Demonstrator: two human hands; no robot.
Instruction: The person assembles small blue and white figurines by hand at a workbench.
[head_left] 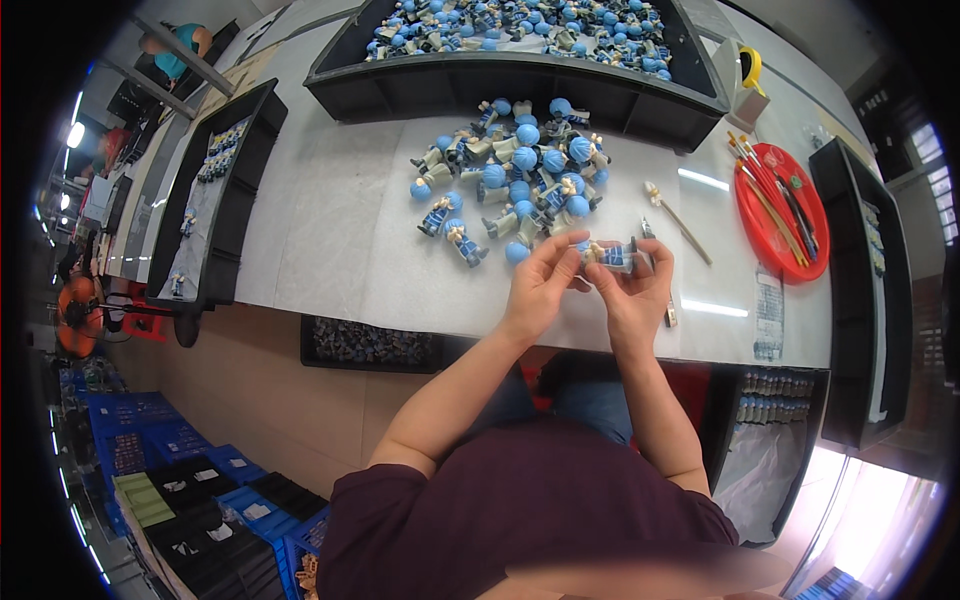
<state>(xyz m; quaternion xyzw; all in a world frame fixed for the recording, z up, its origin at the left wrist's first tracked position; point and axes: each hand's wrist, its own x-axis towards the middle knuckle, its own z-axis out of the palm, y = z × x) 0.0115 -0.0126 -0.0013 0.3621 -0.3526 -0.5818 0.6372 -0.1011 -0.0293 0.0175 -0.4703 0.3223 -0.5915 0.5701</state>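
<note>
A small painted figurine point(612, 257) with a blue cap and blue clothes lies sideways between my two hands, just above the table's near part. My left hand point(545, 285) pinches its head end. At the leg end, the fingers of my right hand point(636, 295) close round it. Just beyond my hands, a loose heap of similar figurines point(525, 160) with round blue caps covers the white table point(350, 200). A slim cutter-like tool point(671, 314) lies partly hidden beside my right hand. Right of it rests a thin stick point(685, 228) with a small pale piece at its tip.
A black tray point(520, 85) full of figurines stands at the back. At the right, a red dish point(748, 205) holds brushes, near a yellow tape roll point(750, 70). Black trays flank the table at left point(222, 250) and right point(855, 330). Another person point(180, 50) is far left.
</note>
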